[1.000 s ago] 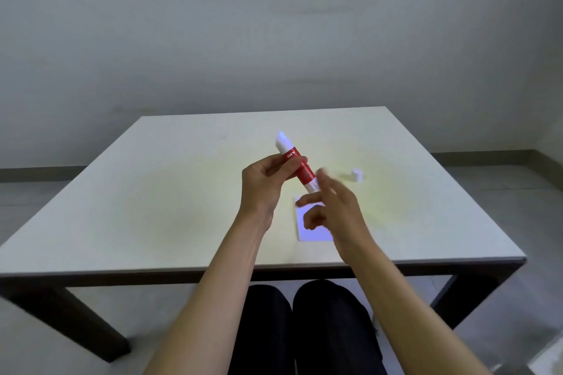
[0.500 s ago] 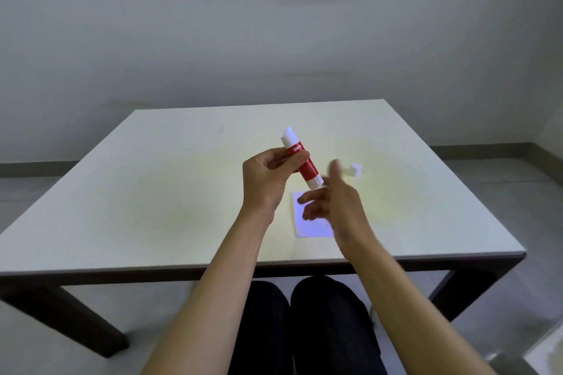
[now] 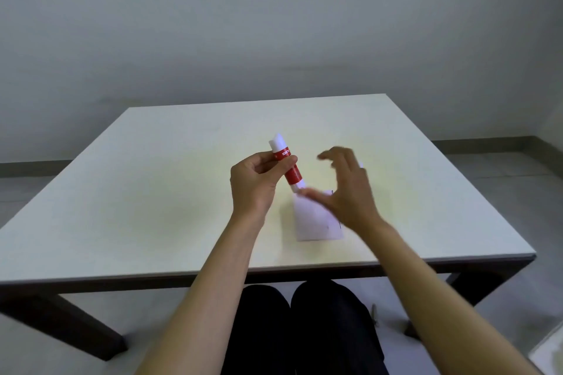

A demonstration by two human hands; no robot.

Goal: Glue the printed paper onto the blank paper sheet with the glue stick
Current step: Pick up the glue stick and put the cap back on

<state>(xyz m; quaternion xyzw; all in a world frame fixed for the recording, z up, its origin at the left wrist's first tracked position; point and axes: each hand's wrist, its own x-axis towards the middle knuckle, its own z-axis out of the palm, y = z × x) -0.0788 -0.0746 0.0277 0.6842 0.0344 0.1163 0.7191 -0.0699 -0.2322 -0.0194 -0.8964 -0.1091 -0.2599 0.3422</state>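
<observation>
Two hands worked above the counter (image 3: 152,192): the left hand (image 3: 256,183) pinched the glue stick (image 3: 288,166) at mid-barrel, the right hand (image 3: 347,189) hovered spread over the paper (image 3: 310,222), best flattened before gluing.

A pale square surface (image 3: 158,186) on dark legs (image 3: 61,323) stands against a plain grey wall (image 3: 274,24), grey floor (image 3: 502,161) beyond.

The left hand (image 3: 253,183) holds a red glue stick (image 3: 288,164) tilted above the table (image 3: 152,186), fingers (image 3: 286,163) wrapped round its middle. The right hand (image 3: 347,189), blurred, hangs spread just beside it, over a white paper (image 3: 313,222) lying flat.
</observation>
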